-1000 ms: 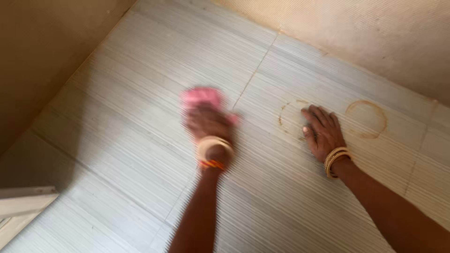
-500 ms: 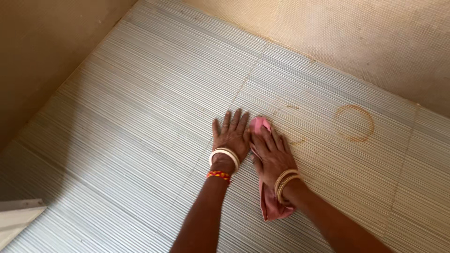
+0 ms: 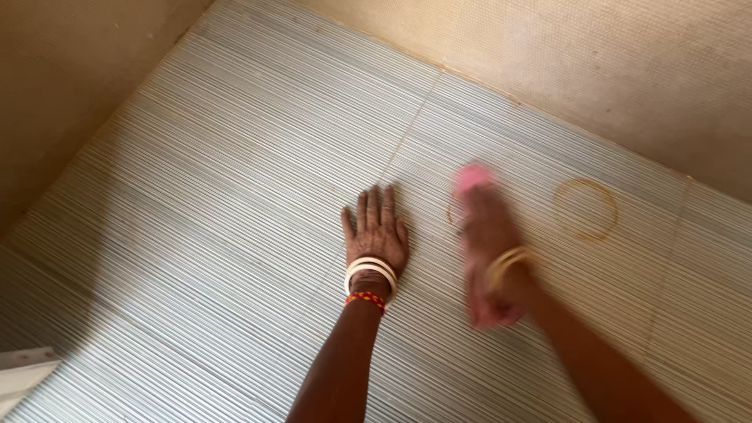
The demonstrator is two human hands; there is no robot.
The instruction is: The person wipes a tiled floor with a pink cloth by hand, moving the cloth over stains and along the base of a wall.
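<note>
The left hand (image 3: 377, 233) lies flat, palm down with fingers spread and pointing away, its arm stretched straight out, while the right hand (image 3: 487, 227) beside it is a blur, its forearm angling in from the lower right.

Packages: none in view.
Labels: none in view.
Signs: none in view.
Screens: none in view.

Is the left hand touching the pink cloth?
Apart. The head view shows the left hand flat on the ribbed floor, with a strip of bare floor between it and the pink cloth under the blurred right hand.
</note>
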